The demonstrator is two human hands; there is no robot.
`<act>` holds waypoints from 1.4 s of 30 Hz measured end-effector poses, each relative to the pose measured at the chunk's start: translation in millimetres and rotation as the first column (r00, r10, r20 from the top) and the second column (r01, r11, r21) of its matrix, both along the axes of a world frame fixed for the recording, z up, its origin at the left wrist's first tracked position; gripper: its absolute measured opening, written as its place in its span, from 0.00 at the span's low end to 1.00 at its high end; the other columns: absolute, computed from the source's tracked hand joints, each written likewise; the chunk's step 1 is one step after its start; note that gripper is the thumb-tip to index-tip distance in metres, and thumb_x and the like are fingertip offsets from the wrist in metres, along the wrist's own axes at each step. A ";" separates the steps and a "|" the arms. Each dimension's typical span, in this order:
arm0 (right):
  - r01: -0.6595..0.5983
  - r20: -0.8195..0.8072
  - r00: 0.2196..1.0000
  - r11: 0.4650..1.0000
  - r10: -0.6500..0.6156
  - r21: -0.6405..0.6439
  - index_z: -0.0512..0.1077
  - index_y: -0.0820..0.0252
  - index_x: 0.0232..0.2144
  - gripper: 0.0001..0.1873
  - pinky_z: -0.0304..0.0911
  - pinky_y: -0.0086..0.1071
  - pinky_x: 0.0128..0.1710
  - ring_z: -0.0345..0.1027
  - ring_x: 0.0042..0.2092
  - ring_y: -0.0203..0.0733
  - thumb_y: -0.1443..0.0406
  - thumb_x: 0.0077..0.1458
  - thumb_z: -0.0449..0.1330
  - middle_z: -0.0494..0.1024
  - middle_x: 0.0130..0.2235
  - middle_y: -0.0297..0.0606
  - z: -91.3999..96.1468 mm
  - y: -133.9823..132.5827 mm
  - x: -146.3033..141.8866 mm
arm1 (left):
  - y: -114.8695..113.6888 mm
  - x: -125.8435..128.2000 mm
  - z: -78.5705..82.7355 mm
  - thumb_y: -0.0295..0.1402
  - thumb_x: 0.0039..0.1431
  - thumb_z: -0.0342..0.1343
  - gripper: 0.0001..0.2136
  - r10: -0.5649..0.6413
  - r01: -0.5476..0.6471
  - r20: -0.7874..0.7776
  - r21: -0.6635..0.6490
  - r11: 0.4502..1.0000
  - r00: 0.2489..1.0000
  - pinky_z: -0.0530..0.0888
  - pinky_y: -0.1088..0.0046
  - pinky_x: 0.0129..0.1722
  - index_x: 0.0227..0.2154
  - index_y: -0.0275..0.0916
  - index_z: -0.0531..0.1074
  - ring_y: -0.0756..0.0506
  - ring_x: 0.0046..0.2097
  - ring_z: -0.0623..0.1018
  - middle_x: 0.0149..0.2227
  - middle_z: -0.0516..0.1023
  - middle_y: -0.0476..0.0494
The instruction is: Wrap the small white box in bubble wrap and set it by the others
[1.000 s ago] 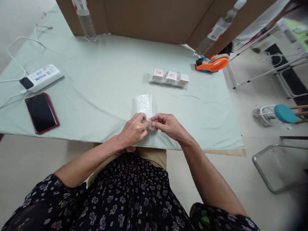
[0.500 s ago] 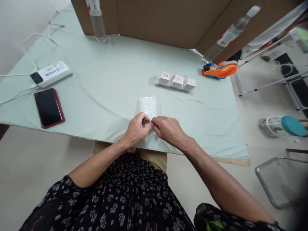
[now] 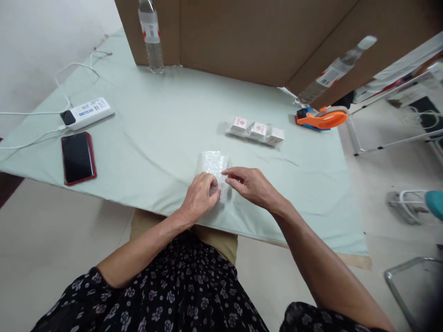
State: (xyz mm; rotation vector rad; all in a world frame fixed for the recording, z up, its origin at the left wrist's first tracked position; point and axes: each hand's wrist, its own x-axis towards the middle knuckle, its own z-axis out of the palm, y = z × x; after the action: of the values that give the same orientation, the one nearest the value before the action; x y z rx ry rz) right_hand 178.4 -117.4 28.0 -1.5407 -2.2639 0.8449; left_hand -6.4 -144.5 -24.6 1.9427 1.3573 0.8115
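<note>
A small piece of clear bubble wrap [image 3: 212, 161], perhaps a pouch, lies flat near the front edge of the cloth-covered table. My left hand [image 3: 202, 191] rests over its left and lower part, thumb and fingers curled closed on it. To the right, my right hand [image 3: 249, 184] has its thumb and index finger apart, fingertips close by the wrap's right edge; nothing shows between them. Behind the hands sit three small white boxes [image 3: 258, 130] with red print, side by side in clear wrapping.
An orange and blue tape dispenser [image 3: 321, 118] lies at the right edge. Water bottles [image 3: 152, 39] stand before a brown cardboard panel [image 3: 235, 41]. On the left are a phone [image 3: 79, 157] with a red case and a white power bank [image 3: 88, 113] with cables.
My right hand has let go of the bubble wrap and drawn slightly right, thumb and index finger parting. More of the wrap shows between the hands. The camera view has shifted.
</note>
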 end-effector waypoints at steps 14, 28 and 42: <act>-0.253 0.349 0.916 0.960 0.197 0.122 0.77 0.53 0.36 0.14 0.47 0.34 0.32 0.68 0.29 0.39 0.72 0.58 0.54 0.83 0.33 0.35 -1.9 35.2 1.6 | -1.9 0.5 1.0 0.27 0.57 0.56 0.09 -0.046 0.046 -0.085 -0.002 0.999 0.995 0.76 0.60 0.50 0.40 0.40 0.66 0.42 0.48 0.75 0.42 0.74 0.43; -0.249 0.277 0.931 0.969 0.238 0.005 0.80 0.52 0.37 0.14 0.47 0.31 0.30 0.60 0.26 0.35 0.69 0.58 0.55 0.76 0.24 0.31 -22.1 51.9 -8.0 | 0.2 -4.6 9.9 0.25 0.61 0.54 0.14 -0.188 0.208 -0.201 0.079 0.975 0.961 0.78 0.61 0.48 0.49 0.42 0.72 0.43 0.48 0.74 0.53 0.68 0.38; 0.284 0.070 0.958 0.949 -0.277 -0.136 0.75 0.60 0.38 0.17 0.61 0.35 0.37 0.69 0.34 0.41 0.55 0.50 0.67 0.79 0.35 0.39 -34.7 73.9 4.1 | 1.3 -4.6 7.4 0.27 0.61 0.54 0.12 -0.168 0.181 -0.170 0.061 0.982 0.971 0.79 0.61 0.47 0.45 0.39 0.77 0.42 0.45 0.75 0.46 0.70 0.38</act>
State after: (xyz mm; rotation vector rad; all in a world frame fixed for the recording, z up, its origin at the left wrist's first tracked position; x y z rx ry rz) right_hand 182.6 -43.5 -6.7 -1.9127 -1.9843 0.9129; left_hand -11.0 -143.2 -17.1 2.1952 1.2407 0.6384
